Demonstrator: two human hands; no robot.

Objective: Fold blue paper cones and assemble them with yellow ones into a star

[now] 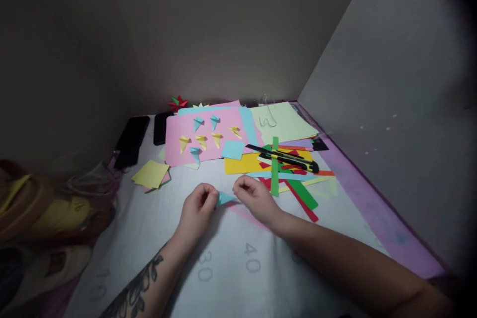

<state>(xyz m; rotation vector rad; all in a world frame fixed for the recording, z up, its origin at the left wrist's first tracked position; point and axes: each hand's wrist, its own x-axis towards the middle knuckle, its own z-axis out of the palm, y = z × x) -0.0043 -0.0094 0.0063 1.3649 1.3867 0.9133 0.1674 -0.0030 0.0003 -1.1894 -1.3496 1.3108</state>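
- Nearest: white mat (223, 278) printed with grey numbers, 10, 30 and 40 legible.
- Left hand (200, 208): thumb and forefinger pinching the left end of a small blue folded paper (225, 198), raised in front of the person, between both hands.
- Right hand (257, 201): fingers curled in at the paper's pointed right end; cannot tell whether they grip it.
- Left, beyond the hands: yellow paper square (151, 174) on top of others, a pink edge showing.
- Right: heap of paper strips (303, 194), green, red, blue; black-and-yellow cutter (290, 158) across it.
- Farther: pink sheet (173, 131) bearing three blue and four yellow folded pieces (201, 141); blue square (233, 150) at its near right corner.
- Beside it, rightward: pale green sheet (286, 121).
- Back left: two black phones (133, 132).
- Farthest: red-and-green paper star (178, 104), near the wall (208, 35).
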